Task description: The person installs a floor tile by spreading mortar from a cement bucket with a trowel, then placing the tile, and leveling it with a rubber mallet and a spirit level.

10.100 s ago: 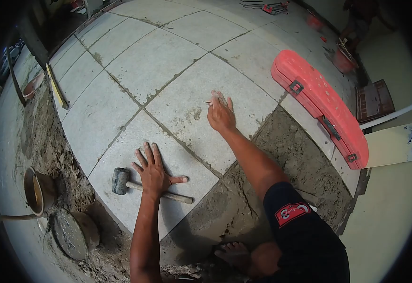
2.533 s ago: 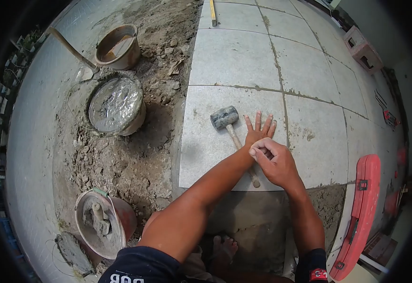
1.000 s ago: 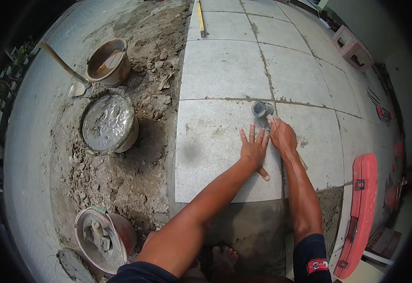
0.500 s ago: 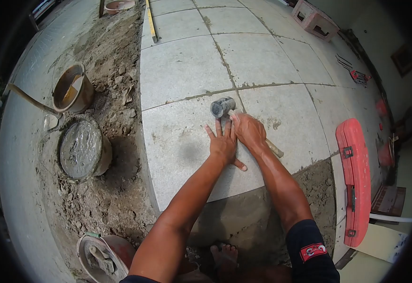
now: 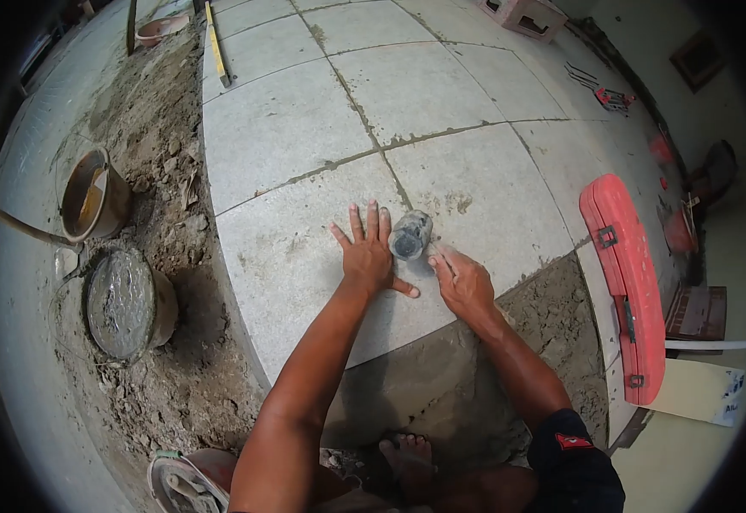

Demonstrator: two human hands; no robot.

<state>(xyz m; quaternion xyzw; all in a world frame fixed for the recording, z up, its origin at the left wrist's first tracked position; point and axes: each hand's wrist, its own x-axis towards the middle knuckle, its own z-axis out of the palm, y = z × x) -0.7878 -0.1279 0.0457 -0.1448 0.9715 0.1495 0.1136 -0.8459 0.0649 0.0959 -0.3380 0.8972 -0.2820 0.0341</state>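
My left hand (image 5: 368, 258) lies flat with fingers spread on a large grey floor tile (image 5: 291, 282). Wrapped round the handle of a rubber mallet (image 5: 410, 236) is my right hand (image 5: 463, 280), just right of the left one. The mallet's dark, mortar-smeared head is close beside my left index finger, over the joint side of the tile. Wet mortar (image 5: 424, 376) lies below the tile's near edge, and one bare foot (image 5: 409, 453) shows there.
Left, on loose soil, stand a bucket of wet cement (image 5: 129, 303), a brown bucket (image 5: 95, 195) and another bucket (image 5: 186, 486) at the bottom. A yellow level (image 5: 216, 47) lies on far tiles. A red case (image 5: 628, 291) sits at the right beside the mortar bed.
The mallet and right hand have come nearer to me, from above my left fingertips to beside them. My left hand stays flat on the tile; the view has shifted.
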